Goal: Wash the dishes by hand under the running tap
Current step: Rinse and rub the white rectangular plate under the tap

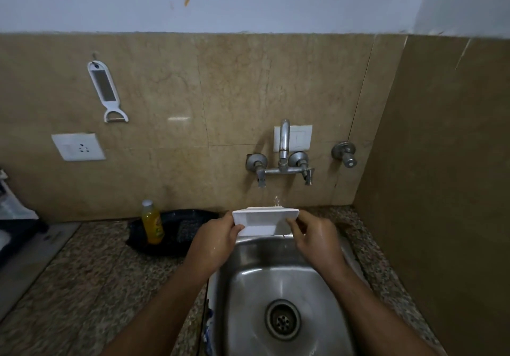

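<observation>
We hold the white rectangular ceramic dish tilted up on edge at the back of the steel sink, right under the spout of the grey metal wall tap, with a thin stream breaking into droplets on its far rim. Our left hand pinches the dish's left edge with thumb on the near face, and our right hand pinches the right edge the same way; both hands look wet.

The main risk, as we judge it, is a slip: wet fingers on a smooth glazed edge give little purchase, and the grip is only at the two ends. If either side lets go, the dish drops into the steel basin and could chip or crack, or knock against the tap fittings just behind it. A steep tilt could also throw water off the face onto the wall, where a white switch plate sits right behind the spout, and onto the speckled granite tabletop.

To the left, a yellow bottle of dish liquid stands in a black plastic tray close to our left elbow's path; a careless swing could tip it. Farther off, a white peeler hangs on the wall above a white power socket, well apart from the spray.
</observation>
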A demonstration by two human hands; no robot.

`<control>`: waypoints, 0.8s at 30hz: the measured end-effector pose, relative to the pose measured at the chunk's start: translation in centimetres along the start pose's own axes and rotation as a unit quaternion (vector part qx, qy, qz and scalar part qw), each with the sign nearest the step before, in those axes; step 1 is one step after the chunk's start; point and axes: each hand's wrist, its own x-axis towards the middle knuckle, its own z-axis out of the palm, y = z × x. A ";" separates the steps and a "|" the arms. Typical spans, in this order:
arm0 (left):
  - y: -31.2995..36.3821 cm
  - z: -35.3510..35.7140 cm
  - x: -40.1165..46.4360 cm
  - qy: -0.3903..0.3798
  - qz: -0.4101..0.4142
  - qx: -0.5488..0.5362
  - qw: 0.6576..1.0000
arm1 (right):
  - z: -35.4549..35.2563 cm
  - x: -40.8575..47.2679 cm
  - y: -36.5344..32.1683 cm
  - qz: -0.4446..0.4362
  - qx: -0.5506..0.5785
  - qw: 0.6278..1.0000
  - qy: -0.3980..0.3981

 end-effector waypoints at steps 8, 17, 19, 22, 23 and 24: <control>0.0 -0.6 0.9 0.020 -0.009 -0.026 0.999 | 0.0 0.0 -0.7 -0.005 -0.022 0.999 -0.041; -1.2 0.6 -0.1 0.015 -0.009 -0.048 0.999 | 0.4 0.2 -0.2 0.009 -0.007 0.996 -0.088; -1.2 0.5 -0.1 0.043 -0.006 -0.047 0.998 | -0.1 0.5 -0.6 -0.007 -0.006 0.998 -0.068; -0.5 -0.2 -0.2 0.082 0.001 -0.034 0.996 | -0.9 0.5 -1.3 -0.022 -0.003 0.999 -0.035; -0.3 -0.3 -0.1 0.093 0.001 -0.034 0.995 | -1.1 0.6 -1.4 -0.030 -0.010 0.999 -0.020; -0.1 -0.5 0.0 0.102 -0.001 -0.038 0.994 | -1.2 0.6 -1.6 -0.034 -0.012 0.999 -0.007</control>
